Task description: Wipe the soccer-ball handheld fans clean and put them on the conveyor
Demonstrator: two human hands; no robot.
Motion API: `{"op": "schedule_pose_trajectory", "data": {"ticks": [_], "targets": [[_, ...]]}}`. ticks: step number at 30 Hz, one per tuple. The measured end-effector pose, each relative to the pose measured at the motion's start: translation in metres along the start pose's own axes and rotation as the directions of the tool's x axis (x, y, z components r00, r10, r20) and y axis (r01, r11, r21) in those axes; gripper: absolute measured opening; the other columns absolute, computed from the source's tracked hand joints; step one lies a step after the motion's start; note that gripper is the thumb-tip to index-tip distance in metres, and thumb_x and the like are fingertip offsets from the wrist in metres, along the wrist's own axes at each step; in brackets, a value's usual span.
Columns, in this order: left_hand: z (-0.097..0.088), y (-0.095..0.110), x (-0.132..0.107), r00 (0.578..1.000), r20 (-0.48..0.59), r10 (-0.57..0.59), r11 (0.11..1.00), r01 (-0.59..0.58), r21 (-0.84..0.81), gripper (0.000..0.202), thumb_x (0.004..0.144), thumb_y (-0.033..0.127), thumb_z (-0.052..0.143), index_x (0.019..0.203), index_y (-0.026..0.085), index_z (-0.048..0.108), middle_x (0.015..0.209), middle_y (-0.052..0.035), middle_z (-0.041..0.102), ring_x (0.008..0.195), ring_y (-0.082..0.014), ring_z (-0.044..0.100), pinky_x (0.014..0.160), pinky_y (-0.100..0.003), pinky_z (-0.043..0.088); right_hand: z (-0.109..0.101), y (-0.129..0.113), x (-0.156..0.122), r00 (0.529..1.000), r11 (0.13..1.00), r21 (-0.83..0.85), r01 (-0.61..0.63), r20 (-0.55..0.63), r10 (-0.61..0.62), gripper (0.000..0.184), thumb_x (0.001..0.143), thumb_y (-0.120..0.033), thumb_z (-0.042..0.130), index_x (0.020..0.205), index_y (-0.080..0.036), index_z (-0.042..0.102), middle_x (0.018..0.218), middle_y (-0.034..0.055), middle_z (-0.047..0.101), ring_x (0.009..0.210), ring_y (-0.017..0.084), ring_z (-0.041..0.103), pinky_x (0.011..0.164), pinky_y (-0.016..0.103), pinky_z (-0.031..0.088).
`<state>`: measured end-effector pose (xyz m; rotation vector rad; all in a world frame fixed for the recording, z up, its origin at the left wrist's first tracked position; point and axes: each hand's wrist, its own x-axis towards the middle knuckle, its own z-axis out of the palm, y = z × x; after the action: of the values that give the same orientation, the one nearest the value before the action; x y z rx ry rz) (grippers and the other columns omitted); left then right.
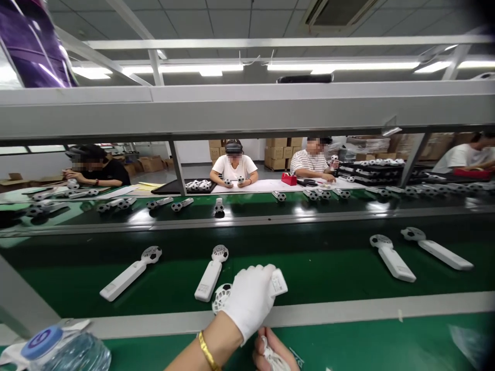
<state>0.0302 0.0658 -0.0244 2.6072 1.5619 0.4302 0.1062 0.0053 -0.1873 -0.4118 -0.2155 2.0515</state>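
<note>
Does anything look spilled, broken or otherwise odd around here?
Nothing looks spilled or broken. One mild oddity: the left hand, gripping a football-patterned gadget, wears a white glove, while the right hand looks bare. Other gadgets lie at uneven angles on the green belt.

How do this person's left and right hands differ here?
The left hand wears a white glove, while the right hand shows bare fingers. The left hand grips a white device; the right hand, lower in the picture, pinches bunched white material. Both hold something white.
</note>
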Motion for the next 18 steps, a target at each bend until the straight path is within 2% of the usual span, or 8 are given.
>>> {"op": "schedule_pose_trajectory", "data": {"ticks": [3,6,11,16,18], "targets": [[-0.009,-0.004,-0.016,0.996,0.083,-0.017,0.996,0.01,0.089,0.018,0.074,0.018,0.046,0.087,0.022,0.058,0.077,-0.0042,0.063,0.066,-0.0233,0.059,0.059,-0.034,0.041,0.009,0.0,-0.006,0.999,0.997,0.073,-0.035,-0.008,0.036,0.032,0.062,-0.036,0.081,0.079,-0.017,0.062,0.057,-0.0057,0.054,0.036,0.003,0.035,0.034,0.017,0.021],[-0.011,-0.011,-0.03,0.988,0.148,-0.044,0.984,0.017,0.18,0.022,0.072,0.012,0.043,0.085,0.02,0.058,0.075,-0.0062,0.063,0.065,-0.0252,0.06,0.06,-0.038,0.045,0.02,0.001,-0.012,0.999,0.991,0.135,-0.018,-0.04,0.023,0.033,0.063,-0.034,0.081,0.082,-0.015,0.061,0.058,-0.0059,0.055,0.037,0.003,0.037,0.033,0.016,0.019],[-0.012,-0.019,-0.041,0.971,0.224,-0.078,0.95,0.004,0.313,0.03,0.064,0.003,0.04,0.085,0.016,0.057,0.077,-0.0106,0.063,0.071,-0.0315,0.062,0.063,-0.045,0.048,0.028,-0.001,-0.018,0.999,0.994,0.105,-0.022,-0.028,0.025,0.028,0.068,-0.032,0.077,0.082,-0.016,0.058,0.057,-0.007,0.051,0.035,0.002,0.033,0.034,0.016,0.021],[-0.019,-0.028,-0.044,0.969,0.245,-0.038,0.939,-0.049,0.34,0.03,0.062,0.004,0.041,0.085,0.018,0.057,0.077,-0.008,0.063,0.066,-0.0277,0.063,0.059,-0.04,0.05,0.027,-0.001,-0.018,0.999,0.996,0.084,-0.026,-0.023,0.028,0.028,0.069,-0.032,0.076,0.081,-0.016,0.057,0.056,-0.008,0.048,0.035,0.002,0.032,0.034,0.016,0.02],[-0.02,-0.033,-0.044,0.968,0.25,-0.02,0.929,-0.075,0.363,0.028,0.062,0.005,0.042,0.083,0.017,0.056,0.074,-0.009,0.063,0.063,-0.0298,0.063,0.055,-0.042,0.05,0.028,-0.001,-0.017,0.999,0.997,0.076,-0.017,-0.026,0.019,0.03,0.067,-0.033,0.077,0.081,-0.016,0.056,0.056,-0.008,0.049,0.035,0.002,0.032,0.034,0.016,0.02]]}}
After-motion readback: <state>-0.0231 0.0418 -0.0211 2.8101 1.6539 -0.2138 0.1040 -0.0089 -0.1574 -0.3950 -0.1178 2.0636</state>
